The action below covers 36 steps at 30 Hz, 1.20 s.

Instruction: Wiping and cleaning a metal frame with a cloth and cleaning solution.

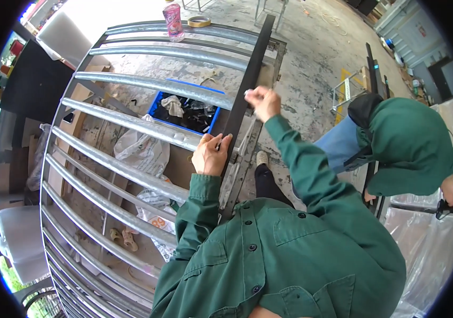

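Observation:
A long black bar (253, 63) lies across the right ends of the grey metal tubes of a rack. My left hand (210, 156) is closed beside the bar's left edge, thumb and fingertips pinched together. Something small and dark shows between them, too small to name. Farther along the bar, my right hand (265, 103) is just at its right side with the fingers pinched. A small pale piece (248, 93) shows at its fingertips; I cannot make out its kind.
On the far tubes stand a pink bottle (173, 22) and a tape roll (199, 21). Below the rack are a blue crate (215, 121) of dark pieces and plastic bags (142, 150). A co-worker in green (412, 143) bends over at my right. A small metal stand (347, 89) is beyond.

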Tool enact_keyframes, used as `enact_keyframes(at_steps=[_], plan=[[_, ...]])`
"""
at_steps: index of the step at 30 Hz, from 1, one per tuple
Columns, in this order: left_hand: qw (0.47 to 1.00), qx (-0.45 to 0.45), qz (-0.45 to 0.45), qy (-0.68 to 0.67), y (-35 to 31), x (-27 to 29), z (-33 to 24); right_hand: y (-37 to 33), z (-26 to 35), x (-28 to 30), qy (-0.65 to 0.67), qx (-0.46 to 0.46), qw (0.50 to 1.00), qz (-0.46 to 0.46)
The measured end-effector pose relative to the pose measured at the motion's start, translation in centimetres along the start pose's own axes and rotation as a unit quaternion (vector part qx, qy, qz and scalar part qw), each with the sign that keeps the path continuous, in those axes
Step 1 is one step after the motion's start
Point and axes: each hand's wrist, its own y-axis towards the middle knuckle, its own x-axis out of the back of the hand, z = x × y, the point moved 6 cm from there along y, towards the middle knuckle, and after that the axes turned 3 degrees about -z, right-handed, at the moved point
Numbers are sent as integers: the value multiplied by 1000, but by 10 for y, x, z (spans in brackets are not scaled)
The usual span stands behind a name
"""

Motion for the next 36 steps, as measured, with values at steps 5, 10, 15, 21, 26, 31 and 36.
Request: enact_keyframes(at_steps=[5,10,15,21,26,31,36], plan=[[999,28,36,-21,7,-2,5,-115,56,-8,44,23,983,175],[999,8,3,-44,6,-2,17,-169,80,-7,29,-61,801,595],[997,20,18,-75,6,-8,12,-40,-1,15,80,-157,984,40],[996,40,46,-70,4,-7,15,-34,-15,-12,187,-222,953,-83],[993,47,50,-95,3,-11,16,20,-43,-12,259,-233,931,-107],[994,42,49,-86,5,-8,16,49,-41,-6,215,-245,940,-102],[991,-5,118,64,5,-6,-12,25,-36,-9,241,-193,949,-67]])
